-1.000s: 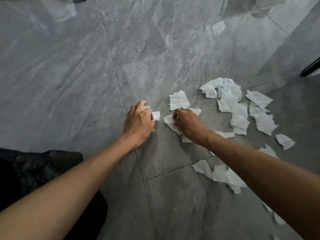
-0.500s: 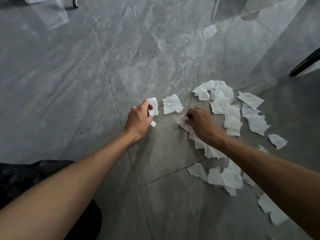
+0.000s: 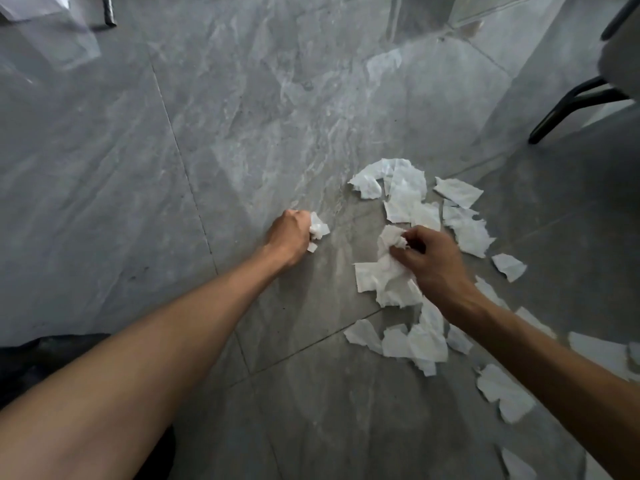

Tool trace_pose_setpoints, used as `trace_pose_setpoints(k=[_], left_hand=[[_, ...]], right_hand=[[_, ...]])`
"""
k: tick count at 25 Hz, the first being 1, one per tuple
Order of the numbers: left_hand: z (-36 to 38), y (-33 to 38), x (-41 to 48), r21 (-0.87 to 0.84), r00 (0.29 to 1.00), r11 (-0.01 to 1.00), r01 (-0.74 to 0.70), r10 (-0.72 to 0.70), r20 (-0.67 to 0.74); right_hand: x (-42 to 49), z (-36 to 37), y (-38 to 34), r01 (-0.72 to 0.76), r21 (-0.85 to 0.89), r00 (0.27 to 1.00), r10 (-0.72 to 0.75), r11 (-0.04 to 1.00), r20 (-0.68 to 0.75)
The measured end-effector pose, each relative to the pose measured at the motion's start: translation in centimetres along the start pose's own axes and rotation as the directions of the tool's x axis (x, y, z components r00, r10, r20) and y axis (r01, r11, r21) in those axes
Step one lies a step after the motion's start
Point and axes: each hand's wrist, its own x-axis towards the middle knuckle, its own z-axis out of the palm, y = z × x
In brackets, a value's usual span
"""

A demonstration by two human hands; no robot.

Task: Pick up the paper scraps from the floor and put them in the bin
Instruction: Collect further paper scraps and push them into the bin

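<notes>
White torn paper scraps lie scattered over the grey tiled floor. My left hand [image 3: 291, 237] is closed around a small crumpled wad of scraps [image 3: 319, 231] that sticks out past the knuckles. My right hand [image 3: 429, 261] pinches a bunch of crumpled scraps [image 3: 389, 271] that trails down to the floor. A cluster of loose scraps [image 3: 401, 192] lies just beyond the right hand, more scraps [image 3: 415, 341] sit under my right forearm, and others [image 3: 504, 393] lie at the lower right. No bin can be made out for certain.
A dark bag-like shape [image 3: 24, 362] sits at the lower left under my left arm. A black chair leg [image 3: 568, 105] stands at the upper right. A thin black bar [image 3: 109, 10] and a pale object [image 3: 31, 5] lie at the top left.
My left hand took in the single scrap lying between the hands and now holds a fuller wad. My right hand moved right and gathered more scraps into a bunch.
</notes>
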Motion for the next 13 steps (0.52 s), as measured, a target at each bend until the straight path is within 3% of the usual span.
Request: trace_pose_setpoints(k=[3, 7, 10, 13], left_hand=[[-1.7, 0.2, -2.4, 0.005, 1.000, 1.000, -0.003, 0.003, 0.013], [-7.7, 1.2, -7.1, -0.084, 0.995, 0.993, -0.078, 0.072, -0.068], [-14.0, 0.4, -13.4, -0.158, 0.972, 0.979, -0.126, 0.090, -0.218], [-18.9, -2.5, -21.1, -0.174, 0.941, 0.984, -0.048, -0.014, -0.338]], right_hand=[[-1.8, 0.3, -0.3, -0.151, 0.075, 0.984, 0.142, 0.986, 0.106], [-4.2, 3.1, -3.0, -0.299, 0.269, 0.926, 0.210, 0.916, 0.314], [-6.2, 6.1, -6.9, -0.345, 0.355, 0.877, 0.163, 0.869, 0.453], [-8.8, 8.7, -12.4, -0.332, 0.440, 0.828, 0.035, 0.834, 0.559]])
